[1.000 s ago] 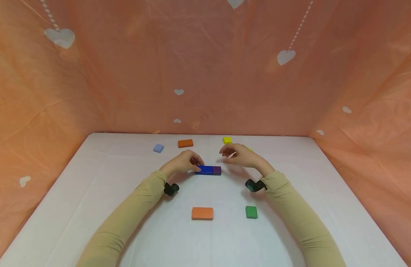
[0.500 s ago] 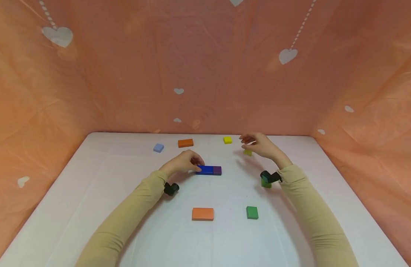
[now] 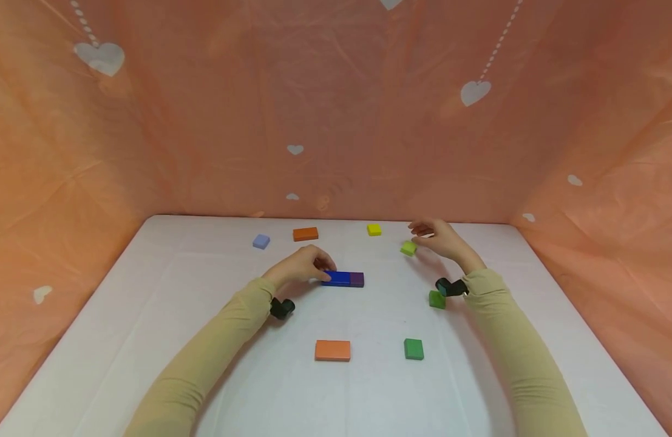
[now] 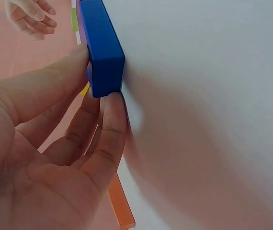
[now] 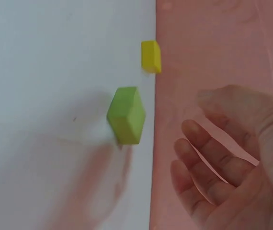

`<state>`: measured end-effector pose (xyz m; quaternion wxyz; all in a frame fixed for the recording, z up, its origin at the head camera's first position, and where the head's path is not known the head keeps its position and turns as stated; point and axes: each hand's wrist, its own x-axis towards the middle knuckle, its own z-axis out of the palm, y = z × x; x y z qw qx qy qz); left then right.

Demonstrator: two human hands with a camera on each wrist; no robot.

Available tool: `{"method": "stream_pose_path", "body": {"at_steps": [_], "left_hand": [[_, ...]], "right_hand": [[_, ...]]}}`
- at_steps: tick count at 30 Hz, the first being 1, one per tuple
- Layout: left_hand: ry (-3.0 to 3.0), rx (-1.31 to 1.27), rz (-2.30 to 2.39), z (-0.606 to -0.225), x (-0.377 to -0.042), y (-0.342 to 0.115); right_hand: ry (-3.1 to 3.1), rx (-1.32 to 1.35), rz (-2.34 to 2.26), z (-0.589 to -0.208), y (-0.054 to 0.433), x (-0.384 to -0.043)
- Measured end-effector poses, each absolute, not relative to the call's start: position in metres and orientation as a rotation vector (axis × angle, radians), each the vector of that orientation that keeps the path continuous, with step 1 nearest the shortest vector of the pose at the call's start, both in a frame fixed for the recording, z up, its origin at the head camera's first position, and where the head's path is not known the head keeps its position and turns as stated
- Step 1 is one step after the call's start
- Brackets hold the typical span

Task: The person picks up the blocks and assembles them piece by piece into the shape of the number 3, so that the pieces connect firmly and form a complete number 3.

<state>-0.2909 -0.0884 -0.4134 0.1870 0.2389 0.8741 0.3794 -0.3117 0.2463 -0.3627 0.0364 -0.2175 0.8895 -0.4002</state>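
Observation:
My left hand (image 3: 301, 265) pinches the left end of a blue rectangular block (image 3: 338, 278), thumb on top and fingers at its end. In the left wrist view the blue block (image 4: 105, 52) shows its long side and near end. A small purple block (image 3: 357, 280) sits end to end with it on the right. My right hand (image 3: 439, 238) hovers, fingers loosely bent and holding nothing, just right of a lime green block (image 3: 408, 248). The right wrist view shows the lime block (image 5: 128, 115) apart from the fingers, with a yellow block (image 5: 151, 56) beyond.
An orange block (image 3: 332, 350) and a green block (image 3: 414, 349) lie nearer me. Another green block (image 3: 436, 299) is under the right wrist camera. At the back lie a pale blue block (image 3: 261, 241) and a dark orange block (image 3: 305, 234). A pink cloth (image 3: 336, 121) hangs behind the table.
My right hand has moved right, away from the purple block and past the lime green block, uncovering it and the green block near the wrist. My left hand stays on the blue block.

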Motion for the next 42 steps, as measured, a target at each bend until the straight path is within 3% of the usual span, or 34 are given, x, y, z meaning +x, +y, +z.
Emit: {"method": "stream_pose_path", "body": {"at_steps": [9,42], "left_hand": [[2.47,0.693,1.062,-0.414,-0.291,-0.089],[2.471,0.665,1.028,-0.406,-0.288,-0.085]], "right_hand": [[2.745,-0.65,-1.156,-0.388,0.264,-0.328],[2.707,-0.573,-0.968,-0.401,0.262,-0.336]]}}
